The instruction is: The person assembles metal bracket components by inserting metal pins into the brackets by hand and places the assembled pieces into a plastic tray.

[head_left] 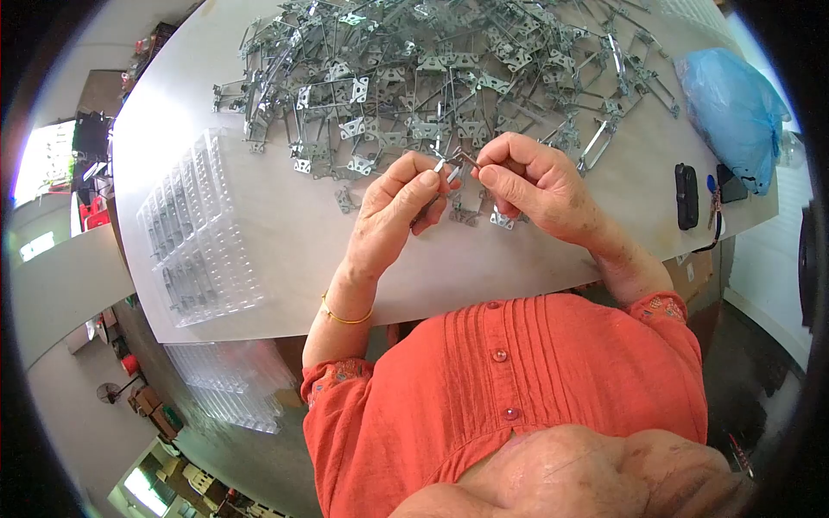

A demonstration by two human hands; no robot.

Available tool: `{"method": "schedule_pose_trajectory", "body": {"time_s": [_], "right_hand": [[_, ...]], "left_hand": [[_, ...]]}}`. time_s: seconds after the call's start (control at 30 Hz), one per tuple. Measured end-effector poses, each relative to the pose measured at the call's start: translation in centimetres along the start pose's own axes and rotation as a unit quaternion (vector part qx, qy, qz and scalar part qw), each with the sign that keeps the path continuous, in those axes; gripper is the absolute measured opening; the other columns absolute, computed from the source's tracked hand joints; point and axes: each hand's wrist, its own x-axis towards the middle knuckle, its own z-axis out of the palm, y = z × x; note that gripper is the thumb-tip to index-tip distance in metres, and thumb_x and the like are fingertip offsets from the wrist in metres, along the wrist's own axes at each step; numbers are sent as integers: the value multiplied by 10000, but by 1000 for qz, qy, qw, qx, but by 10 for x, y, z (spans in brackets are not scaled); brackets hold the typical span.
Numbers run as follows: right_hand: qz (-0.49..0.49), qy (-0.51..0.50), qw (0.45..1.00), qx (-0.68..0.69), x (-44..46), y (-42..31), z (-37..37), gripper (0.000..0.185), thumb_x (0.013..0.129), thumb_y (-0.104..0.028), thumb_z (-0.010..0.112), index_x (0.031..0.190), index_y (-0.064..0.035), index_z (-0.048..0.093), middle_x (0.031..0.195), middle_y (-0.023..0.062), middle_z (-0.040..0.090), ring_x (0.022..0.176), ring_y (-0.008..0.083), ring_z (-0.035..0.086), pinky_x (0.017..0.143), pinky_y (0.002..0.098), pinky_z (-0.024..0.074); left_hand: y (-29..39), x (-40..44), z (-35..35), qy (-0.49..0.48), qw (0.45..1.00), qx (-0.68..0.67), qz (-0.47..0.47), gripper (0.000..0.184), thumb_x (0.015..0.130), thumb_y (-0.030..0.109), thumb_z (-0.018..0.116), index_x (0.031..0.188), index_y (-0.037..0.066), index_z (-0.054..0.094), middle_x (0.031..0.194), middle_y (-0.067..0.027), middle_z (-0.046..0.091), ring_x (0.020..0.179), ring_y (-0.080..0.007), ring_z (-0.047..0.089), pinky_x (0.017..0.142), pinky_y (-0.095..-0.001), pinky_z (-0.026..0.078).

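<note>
The left hand (pixel 399 194) pinches a small metal part (pixel 440 165), the right hand (pixel 540 186) a thin dark piece (pixel 469 161) close against it — probably to steady both. The metal pile (pixel 432 73) lies just beyond the fingertips, seemingly for easy reach.

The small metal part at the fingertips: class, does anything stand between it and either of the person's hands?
Nothing visible does. The left hand and right hand both pinch the small metal part directly; the pile of metal brackets lies beyond, on the table, not between. The grip hides some of the part.
</note>
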Motion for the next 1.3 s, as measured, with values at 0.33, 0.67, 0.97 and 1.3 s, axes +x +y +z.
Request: {"method": "schedule_pose_trajectory", "body": {"time_s": [0.33, 0.67, 0.97, 1.3], "right_hand": [[19, 4, 1000, -6, 0, 1, 0, 112, 1050, -146, 591, 1090, -45, 618, 798, -51, 569, 683, 29, 523, 595, 208, 439], [14, -7, 1000, -20, -2, 2, -1, 119, 1048, -156, 600, 1097, -48, 601, 801, -42, 587, 688, 29, 533, 599, 210, 439], [-4, -30, 999, -25, -1, 4, -3, 235, 1068, -197, 573, 1242, -38, 568, 779, -18, 594, 686, 53, 535, 633, 231, 447], [6, -17, 995, -94, -2, 4, -3, 127, 1061, -183, 567, 1030, -62, 589, 744, -39, 563, 608, 38, 511, 538, 221, 423]], "left_hand": [[-2, -2, 10, 30, 997, 48, 45, 196, 1067, 218, 566, 1052, 38, 642, 844, 45, 535, 738, -47, 456, 654, -217, 392], [-11, 2, 5, 43, 947, 252, 197, 56, 973, 54, 625, 979, 2, 644, 1001, -67, 609, 767, -132, 538, 680, -273, 452], [-10, 3, 9, 19, 895, 372, 246, 71, 910, 22, 673, 978, 6, 659, 1019, -108, 633, 745, -184, 576, 646, -297, 473], [-6, -2, 19, -23, 875, 413, 251, 74, 880, -8, 679, 952, 3, 665, 1021, -134, 640, 807, -232, 635, 688, -334, 511]]}}
